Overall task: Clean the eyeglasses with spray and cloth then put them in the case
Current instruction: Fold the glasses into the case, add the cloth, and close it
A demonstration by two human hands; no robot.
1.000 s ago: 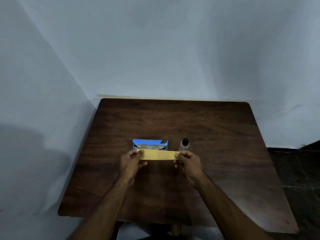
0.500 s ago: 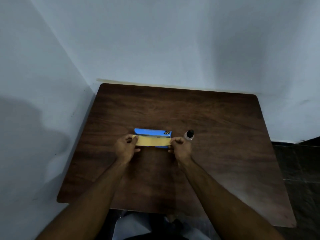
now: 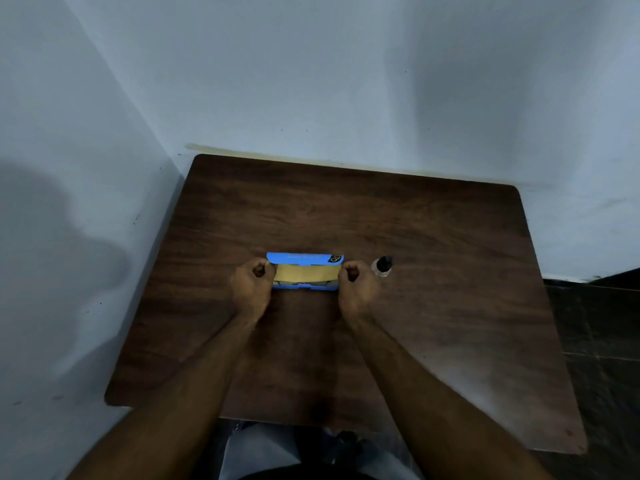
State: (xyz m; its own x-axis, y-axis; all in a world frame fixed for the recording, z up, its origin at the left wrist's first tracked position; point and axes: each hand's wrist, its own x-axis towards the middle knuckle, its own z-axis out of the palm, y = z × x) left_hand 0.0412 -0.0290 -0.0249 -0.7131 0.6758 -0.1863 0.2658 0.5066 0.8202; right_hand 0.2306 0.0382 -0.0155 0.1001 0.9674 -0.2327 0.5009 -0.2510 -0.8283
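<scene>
Left hand (image 3: 252,289) and right hand (image 3: 356,289) lowered the cloth (image 3: 306,273), seemingly into case (image 3: 304,258).

The only marking I can see is on the blue case (image 3: 304,258). A small black patch (image 3: 335,258) at its right end carries a white emblem like two linked rings. A faint line of print runs along the lid, too small to read.

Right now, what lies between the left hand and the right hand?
Head view: the yellow cloth, held at its ends by left hand and right hand, over the blue case.
</scene>
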